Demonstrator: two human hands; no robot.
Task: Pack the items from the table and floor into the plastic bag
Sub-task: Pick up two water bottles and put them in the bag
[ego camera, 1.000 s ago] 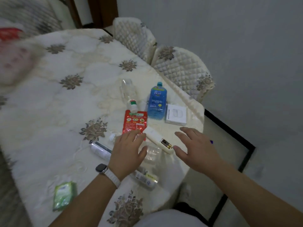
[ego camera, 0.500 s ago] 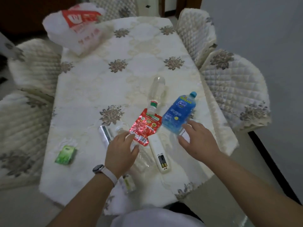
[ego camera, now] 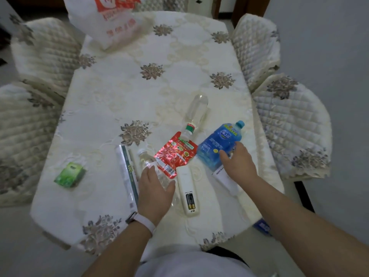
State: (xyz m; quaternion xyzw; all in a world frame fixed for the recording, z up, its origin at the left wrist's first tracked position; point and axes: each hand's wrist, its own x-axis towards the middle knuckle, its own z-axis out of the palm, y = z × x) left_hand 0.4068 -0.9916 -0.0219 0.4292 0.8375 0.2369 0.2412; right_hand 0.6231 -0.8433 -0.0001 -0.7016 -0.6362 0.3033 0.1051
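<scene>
Near the table's (ego camera: 60,206) front edge, the left hand (ego camera: 154,188) spreads over a clear bottle (ego camera: 148,162), apparently ungripped, while the right hand's (ego camera: 238,162) parted fingers (ego camera: 224,156) rest on the blue bottle (ego camera: 217,144).

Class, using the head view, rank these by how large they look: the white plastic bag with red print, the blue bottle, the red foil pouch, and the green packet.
1. White plastic bag with red print, partly cropped
2. Blue bottle
3. Red foil pouch
4. Green packet
The bag lies farthest, so it is truly largest.

Left hand (ego camera: 154,188) rests on small bottle (ego camera: 148,163); pouch (ego camera: 175,154) just beyond, remote (ego camera: 187,191) right, tube (ego camera: 126,172) left. Plastic bag (ego camera: 105,19) at table's (ego camera: 123,92) far end.
</scene>
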